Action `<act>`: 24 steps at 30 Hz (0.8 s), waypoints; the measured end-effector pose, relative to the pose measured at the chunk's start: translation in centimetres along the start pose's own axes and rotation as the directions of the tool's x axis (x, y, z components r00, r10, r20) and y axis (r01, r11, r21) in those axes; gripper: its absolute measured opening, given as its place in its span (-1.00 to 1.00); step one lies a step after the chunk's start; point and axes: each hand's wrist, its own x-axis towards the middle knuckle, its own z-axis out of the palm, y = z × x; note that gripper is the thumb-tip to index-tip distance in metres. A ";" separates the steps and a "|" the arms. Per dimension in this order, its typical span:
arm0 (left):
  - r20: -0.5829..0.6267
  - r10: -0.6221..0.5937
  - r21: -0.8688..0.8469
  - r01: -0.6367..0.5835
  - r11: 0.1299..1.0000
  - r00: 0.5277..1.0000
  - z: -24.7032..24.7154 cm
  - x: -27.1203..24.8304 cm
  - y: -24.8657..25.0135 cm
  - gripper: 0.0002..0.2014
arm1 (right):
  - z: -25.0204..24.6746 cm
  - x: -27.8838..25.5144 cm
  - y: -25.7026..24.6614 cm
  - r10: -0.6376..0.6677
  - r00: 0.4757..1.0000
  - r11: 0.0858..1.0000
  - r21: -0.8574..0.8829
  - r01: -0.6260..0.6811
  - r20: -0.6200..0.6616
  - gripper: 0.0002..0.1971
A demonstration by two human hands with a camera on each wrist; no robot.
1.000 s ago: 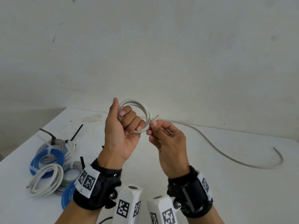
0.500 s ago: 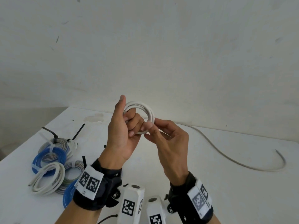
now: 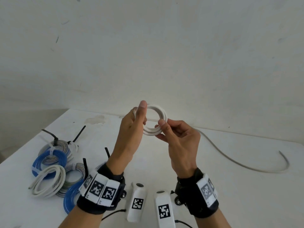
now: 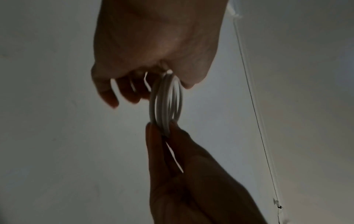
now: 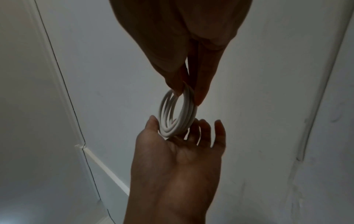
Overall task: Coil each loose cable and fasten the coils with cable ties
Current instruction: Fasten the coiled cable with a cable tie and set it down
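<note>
A small white cable coil (image 3: pixel 162 112) is held up above the table in front of the wall. My right hand (image 3: pixel 160 129) pinches its lower right side between thumb and fingers. My left hand (image 3: pixel 144 112) stands beside the coil with the thumb straight up across the coil's left side. The right wrist view shows that palm flat with fingers (image 5: pixel 218 130) straight, and the coil (image 5: pixel 184 115) resting by the thumb. In the left wrist view the coil (image 4: pixel 164 103) spans between both hands. A loose grey cable (image 3: pixel 230 160) lies curved on the table at the right.
Several tied coils, blue, grey and white, are piled (image 3: pixel 54 165) at the table's left front. Black cable ties (image 3: pixel 49 134) stick up among them. The white table (image 3: pixel 246 195) ends at a wall behind, and its left edge runs close to the pile.
My left fingers have uncurled from the coil, leaving the thumb upright. My right hand has shifted onto the coil's lower right side and pinches it. The coil is now slightly higher.
</note>
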 end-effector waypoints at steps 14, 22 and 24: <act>0.173 -0.049 -0.149 0.076 0.986 0.984 0.3 0.0 -0.9 -0.61 | -2.1 1.8 -0.6 -0.052 0.987 0.999 -0.001 0.052 -0.155 -0.87; 0.324 -0.112 0.142 0.068 0.988 0.939 -0.2 -0.1 -1.0 -0.37 | -2.3 1.6 -0.8 -0.134 0.984 0.974 -0.199 0.109 -0.116 -0.90; 0.257 -0.102 0.034 0.096 0.995 0.961 -0.3 0.1 -1.0 -0.50 | -2.2 1.5 -0.8 -0.155 0.984 0.961 -0.245 0.130 -0.088 -0.90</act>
